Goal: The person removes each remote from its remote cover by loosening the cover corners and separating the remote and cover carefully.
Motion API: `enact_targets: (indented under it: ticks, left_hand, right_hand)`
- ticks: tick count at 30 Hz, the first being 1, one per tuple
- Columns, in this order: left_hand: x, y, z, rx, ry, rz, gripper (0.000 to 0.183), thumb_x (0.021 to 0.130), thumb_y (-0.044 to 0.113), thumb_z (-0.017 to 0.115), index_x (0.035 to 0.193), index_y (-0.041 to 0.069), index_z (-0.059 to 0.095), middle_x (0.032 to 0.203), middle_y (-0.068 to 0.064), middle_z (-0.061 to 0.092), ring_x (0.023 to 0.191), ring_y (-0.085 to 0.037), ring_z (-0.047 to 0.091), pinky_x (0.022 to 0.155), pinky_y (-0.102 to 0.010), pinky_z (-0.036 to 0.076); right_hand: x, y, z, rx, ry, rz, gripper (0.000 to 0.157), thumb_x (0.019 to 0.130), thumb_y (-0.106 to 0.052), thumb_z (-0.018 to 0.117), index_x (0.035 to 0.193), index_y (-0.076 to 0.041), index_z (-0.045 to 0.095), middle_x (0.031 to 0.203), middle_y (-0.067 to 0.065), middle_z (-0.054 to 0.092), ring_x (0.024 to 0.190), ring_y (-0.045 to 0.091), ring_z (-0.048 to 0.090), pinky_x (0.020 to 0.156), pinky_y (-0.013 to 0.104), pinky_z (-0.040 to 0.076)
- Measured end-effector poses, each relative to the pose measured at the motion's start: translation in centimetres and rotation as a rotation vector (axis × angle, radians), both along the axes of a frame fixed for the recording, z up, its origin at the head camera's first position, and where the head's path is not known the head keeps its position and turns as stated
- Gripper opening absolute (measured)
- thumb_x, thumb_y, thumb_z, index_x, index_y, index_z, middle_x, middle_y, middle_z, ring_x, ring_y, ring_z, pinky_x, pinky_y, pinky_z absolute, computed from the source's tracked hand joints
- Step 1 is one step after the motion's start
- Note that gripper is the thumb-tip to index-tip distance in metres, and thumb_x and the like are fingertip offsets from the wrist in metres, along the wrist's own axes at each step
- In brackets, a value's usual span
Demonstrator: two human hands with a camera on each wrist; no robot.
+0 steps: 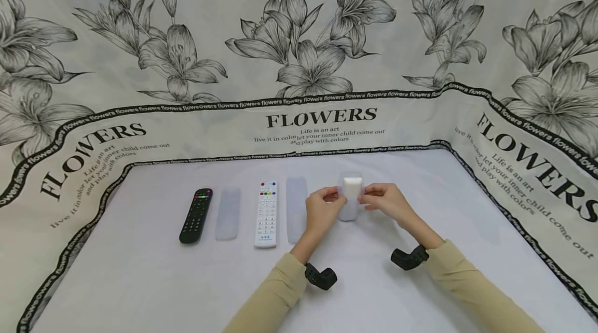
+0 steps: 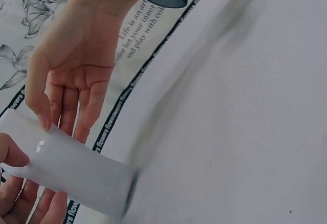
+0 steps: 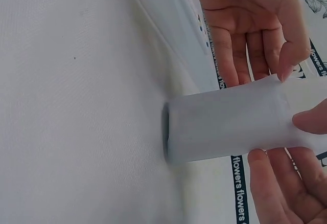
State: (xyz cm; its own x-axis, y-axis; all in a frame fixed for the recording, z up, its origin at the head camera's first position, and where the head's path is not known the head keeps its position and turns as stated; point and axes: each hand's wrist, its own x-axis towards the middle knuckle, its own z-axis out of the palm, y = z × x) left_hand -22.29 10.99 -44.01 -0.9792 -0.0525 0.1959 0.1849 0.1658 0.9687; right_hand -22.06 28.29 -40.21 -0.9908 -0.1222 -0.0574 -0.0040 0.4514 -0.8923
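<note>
A translucent sleeve-like cover [image 1: 347, 213] stands in front of me with a smooth white object [image 1: 353, 188] inside it, likely a small remote control; no buttons show on the side I see. My left hand [image 1: 324, 211] pinches the cover's left edge, thumb on the near face and fingers behind. On the opposite edge my right hand [image 1: 388, 202] pinches it the same way. In the right wrist view the cover [image 3: 225, 124] reaches past both hands, its end near the white cloth. The left wrist view shows the white object's upper end [image 2: 23, 124] between the hands.
Left of my hands lie a flat translucent cover [image 1: 296, 208], a white remote control [image 1: 266, 219], another translucent cover [image 1: 228, 213] and a black remote control [image 1: 196, 216], in a row on the white tabletop [image 1: 187, 291]. Flower-printed cloth [image 1: 308, 130] walls the back and sides.
</note>
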Motion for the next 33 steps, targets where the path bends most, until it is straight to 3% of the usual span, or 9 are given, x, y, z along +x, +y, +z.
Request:
enact_targets:
  ticks: [11,24,29,33]
  left_hand:
    - [-0.1,-0.4,0.2,0.02,-0.019,-0.022,0.022,0.076,0.003,0.068,0.097,-0.001,0.073,0.088,-0.013,0.073,0.074,-0.008,0.064,0.066,-0.016,0.052]
    - [0.1,0.7,0.0,0.069,-0.057,0.076,0.017,0.074,0.001,0.071,0.09,-0.001,0.074,0.08,-0.012,0.073,0.068,-0.008,0.063,0.061,-0.018,0.05]
    - [0.3,0.8,-0.2,0.076,-0.065,0.074,0.017,0.073,0.002,0.07,0.089,-0.001,0.074,0.08,-0.011,0.073,0.067,-0.006,0.062,0.061,-0.017,0.05]
    - [0.5,0.8,-0.3,0.055,-0.058,0.109,0.015,0.072,0.001,0.071,0.087,0.001,0.074,0.078,-0.009,0.073,0.066,-0.005,0.061,0.06,-0.017,0.049]
  right_hand:
    - [-0.4,0.2,0.1,-0.03,-0.056,0.0,0.028,0.087,-0.012,0.064,0.103,0.011,0.064,0.097,0.007,0.071,0.085,0.006,0.068,0.079,0.032,0.058]
    - [-1.7,0.8,0.1,0.013,-0.157,0.021,0.03,0.088,-0.013,0.064,0.109,0.009,0.063,0.096,0.005,0.072,0.085,0.007,0.064,0.08,0.032,0.058]
    - [-1.7,1.0,-0.1,0.015,-0.179,0.021,0.03,0.087,-0.012,0.066,0.108,0.009,0.064,0.092,0.0,0.071,0.084,0.006,0.063,0.078,0.031,0.058]
    - [-1.6,0.7,-0.2,0.026,-0.182,0.012,0.029,0.084,-0.013,0.068,0.105,0.007,0.066,0.094,0.001,0.07,0.083,0.007,0.063,0.078,0.03,0.058]
